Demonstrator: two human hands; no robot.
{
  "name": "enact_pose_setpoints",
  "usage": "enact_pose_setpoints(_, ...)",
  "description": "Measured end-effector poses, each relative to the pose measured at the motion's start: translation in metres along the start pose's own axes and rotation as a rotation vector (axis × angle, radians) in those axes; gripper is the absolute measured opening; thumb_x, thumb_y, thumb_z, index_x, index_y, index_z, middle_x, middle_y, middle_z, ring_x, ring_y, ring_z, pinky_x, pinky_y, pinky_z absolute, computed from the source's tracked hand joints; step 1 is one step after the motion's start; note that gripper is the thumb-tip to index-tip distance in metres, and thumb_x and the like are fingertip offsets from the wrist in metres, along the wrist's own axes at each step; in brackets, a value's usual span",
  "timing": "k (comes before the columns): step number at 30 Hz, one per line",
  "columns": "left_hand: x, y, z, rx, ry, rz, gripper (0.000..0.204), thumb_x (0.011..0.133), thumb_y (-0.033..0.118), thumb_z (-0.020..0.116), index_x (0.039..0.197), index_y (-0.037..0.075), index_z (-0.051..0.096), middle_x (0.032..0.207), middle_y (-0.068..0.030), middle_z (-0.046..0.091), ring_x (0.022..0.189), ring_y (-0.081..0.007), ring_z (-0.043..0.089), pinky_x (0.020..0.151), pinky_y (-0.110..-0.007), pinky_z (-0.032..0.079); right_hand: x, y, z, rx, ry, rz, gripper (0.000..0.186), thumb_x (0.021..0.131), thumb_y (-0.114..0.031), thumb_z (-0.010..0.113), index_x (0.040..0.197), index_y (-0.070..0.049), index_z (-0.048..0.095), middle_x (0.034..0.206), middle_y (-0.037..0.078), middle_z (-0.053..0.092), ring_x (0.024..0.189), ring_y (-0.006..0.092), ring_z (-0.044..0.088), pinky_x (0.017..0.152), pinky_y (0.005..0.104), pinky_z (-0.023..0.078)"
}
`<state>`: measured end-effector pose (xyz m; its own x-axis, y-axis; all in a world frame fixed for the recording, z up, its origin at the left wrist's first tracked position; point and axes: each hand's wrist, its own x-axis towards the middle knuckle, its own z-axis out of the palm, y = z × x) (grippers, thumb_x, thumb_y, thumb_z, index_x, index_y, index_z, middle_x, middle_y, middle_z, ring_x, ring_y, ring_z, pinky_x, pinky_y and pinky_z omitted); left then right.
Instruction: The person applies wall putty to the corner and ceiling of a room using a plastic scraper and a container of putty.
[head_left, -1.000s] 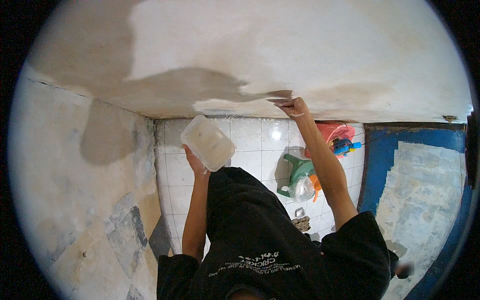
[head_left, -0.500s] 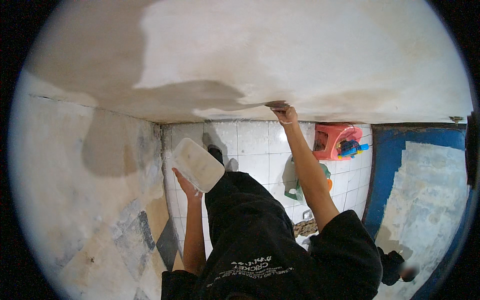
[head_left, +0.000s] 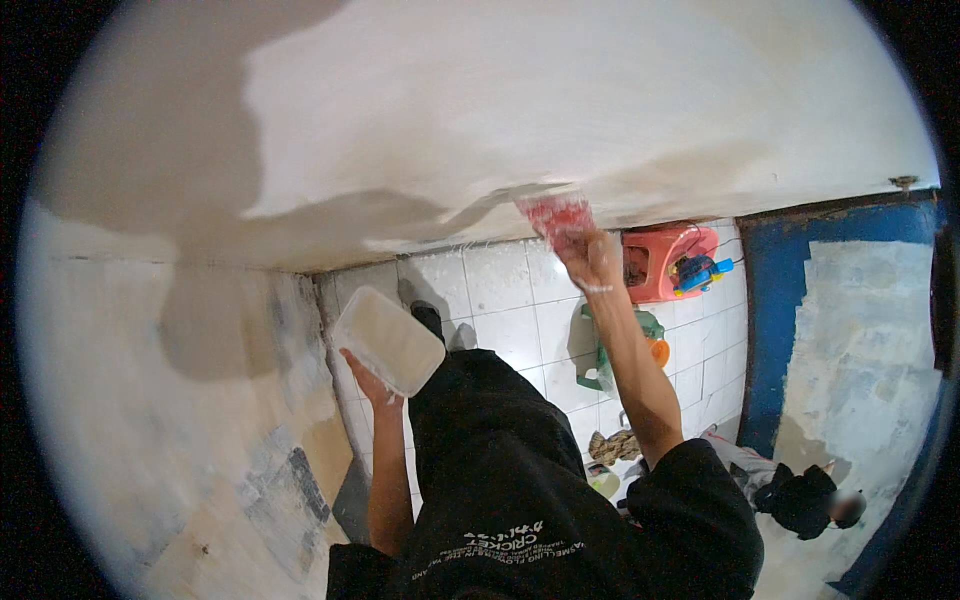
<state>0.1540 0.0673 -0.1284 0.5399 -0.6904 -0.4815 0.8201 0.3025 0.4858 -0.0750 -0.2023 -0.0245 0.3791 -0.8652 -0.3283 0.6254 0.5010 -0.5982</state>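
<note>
My left hand (head_left: 375,378) holds a translucent plastic tub (head_left: 388,340) from beneath, at waist height over the floor, with pale, whitish contents inside. Whitish smears show on the hand. My right hand (head_left: 590,258), reaching up and forward, grips a red flat spreader (head_left: 555,215) smeared with white, its edge at the lower part of the whitish wall (head_left: 500,100) in front. The spreader and fingers are motion-blurred. A shadow of the arm and tool falls across that patchy, beige-stained wall.
On the white tiled floor (head_left: 500,285) stand a pink stool (head_left: 650,280) with blue tools (head_left: 705,275), a green stool (head_left: 588,370) and an orange item (head_left: 660,352). A patchy side wall (head_left: 190,420) is left; a blue-edged door (head_left: 765,330) right. Another person (head_left: 800,500) is at lower right.
My right hand and spreader dipped slightly, and the spreader's red face now shows, turned toward me. The tub sits lower and further left than a second ago. The view has tilted slightly.
</note>
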Motion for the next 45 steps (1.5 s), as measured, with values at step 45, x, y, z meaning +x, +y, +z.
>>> enact_pose_setpoints(45, -0.038, -0.013, 0.029, 0.229, 0.129, -0.048, 0.069, 0.088, 0.057, 0.040, 0.138, 0.012, 0.026, 0.140, -0.0092, 0.033, 0.122, -0.0298, 0.038, 0.100, -0.045, 0.036, 0.084, 0.144, -0.055, 0.108, 0.505, -0.246, 0.021, 0.078, 0.007, 0.048, 0.098, 0.001, 0.050, 0.086, 0.013, 0.056, 0.070, 0.0272, 0.058, 0.054, 0.0375, 0.050)
